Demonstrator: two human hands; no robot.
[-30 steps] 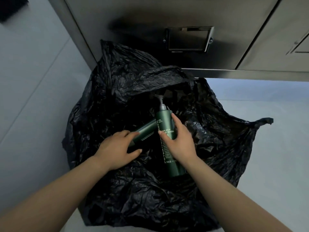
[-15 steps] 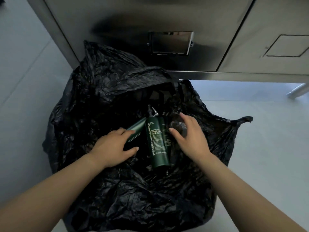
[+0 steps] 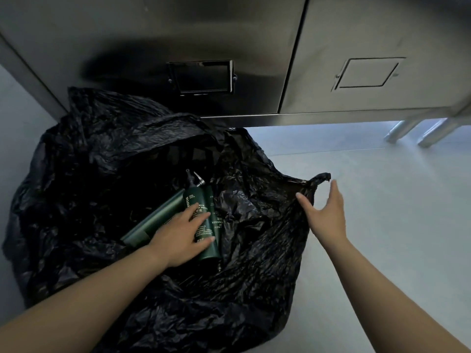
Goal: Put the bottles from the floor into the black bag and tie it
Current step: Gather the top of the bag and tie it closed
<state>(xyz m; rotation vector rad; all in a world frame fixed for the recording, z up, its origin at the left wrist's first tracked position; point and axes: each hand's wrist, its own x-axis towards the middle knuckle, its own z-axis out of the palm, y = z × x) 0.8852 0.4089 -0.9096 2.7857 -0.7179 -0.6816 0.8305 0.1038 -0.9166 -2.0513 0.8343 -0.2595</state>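
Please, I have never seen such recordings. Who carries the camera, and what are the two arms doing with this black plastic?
There is no machine here. These are a person's own two arms, seen from a camera worn on the head and looking down. The black plastic is a bag lying open on the pale floor in front of a metal cabinet. Inside it lie dark green bottles. The left hand rests flat on them, gripping nothing. The right hand is open at the bag's right edge, near its handle loop, and holds nothing.

bottles (image 3: pixel 204 220) in bag (image 3: pixel 102 174), cabinet (image 3: pixel 178 47) behind
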